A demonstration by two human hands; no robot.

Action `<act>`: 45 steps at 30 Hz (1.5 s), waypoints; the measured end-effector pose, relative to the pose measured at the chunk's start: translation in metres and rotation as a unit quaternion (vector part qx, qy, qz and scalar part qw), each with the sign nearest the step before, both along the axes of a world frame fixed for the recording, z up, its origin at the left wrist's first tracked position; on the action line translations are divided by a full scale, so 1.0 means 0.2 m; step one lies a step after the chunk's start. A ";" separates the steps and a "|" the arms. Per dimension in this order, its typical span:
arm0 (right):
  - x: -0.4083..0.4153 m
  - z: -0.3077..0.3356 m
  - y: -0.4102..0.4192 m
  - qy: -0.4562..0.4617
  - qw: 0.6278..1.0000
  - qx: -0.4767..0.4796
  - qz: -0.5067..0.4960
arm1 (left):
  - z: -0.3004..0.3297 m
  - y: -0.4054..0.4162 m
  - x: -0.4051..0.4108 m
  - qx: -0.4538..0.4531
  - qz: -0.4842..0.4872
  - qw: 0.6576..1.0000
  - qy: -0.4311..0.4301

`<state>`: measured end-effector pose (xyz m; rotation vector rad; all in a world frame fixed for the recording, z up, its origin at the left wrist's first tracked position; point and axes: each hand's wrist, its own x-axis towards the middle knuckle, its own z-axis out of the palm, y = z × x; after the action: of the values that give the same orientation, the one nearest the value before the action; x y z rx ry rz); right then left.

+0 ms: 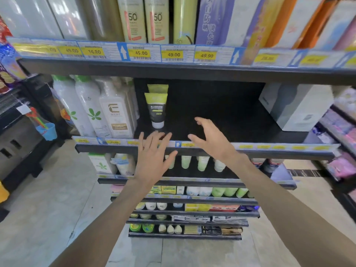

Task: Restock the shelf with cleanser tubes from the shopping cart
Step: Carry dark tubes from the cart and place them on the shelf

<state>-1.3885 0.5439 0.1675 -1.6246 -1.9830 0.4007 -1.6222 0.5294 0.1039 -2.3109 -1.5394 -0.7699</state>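
Observation:
A cleanser tube (pixel 156 109) with a lime-green top, dark body and white cap stands cap-down on the dark shelf (pixel 221 120). A second tube (pixel 158 88) of the same kind stands right behind it. My left hand (pixel 154 157) is spread flat with straight fingers just below and in front of the front tube, over the shelf's front edge, holding nothing. To the right of the tubes, my right hand (pixel 211 138) hovers over the bare shelf with loosely bent fingers, holding nothing. No shopping cart is in view.
White and green bottles (pixel 90 108) stand left of the tubes and a white box (pixel 297 107) stands at the shelf's right. The shelf above (pixel 173 68) hangs low over this one and carries sunscreen bottles. Lower shelves hold more products. A dark counter (pixel 17 135) is at the left.

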 end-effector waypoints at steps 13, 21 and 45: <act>1.21 -0.28 -1.17 -0.168 0.971 0.029 -0.168 | -0.11 -0.69 1.22 -0.080 -0.141 0.983 0.087; 1.91 -0.48 -2.04 -0.180 0.929 -0.082 -0.314 | -0.30 -1.18 2.12 -0.142 -0.309 0.935 0.104; 3.83 -0.67 -3.00 -0.086 0.716 -0.222 -0.656 | -0.56 -1.73 4.99 -0.162 -0.669 0.713 0.134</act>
<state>-0.6219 -0.0557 0.0340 -2.9285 -0.3622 0.1208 -0.6247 0.1833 -0.0087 -3.3863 0.4444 -0.2896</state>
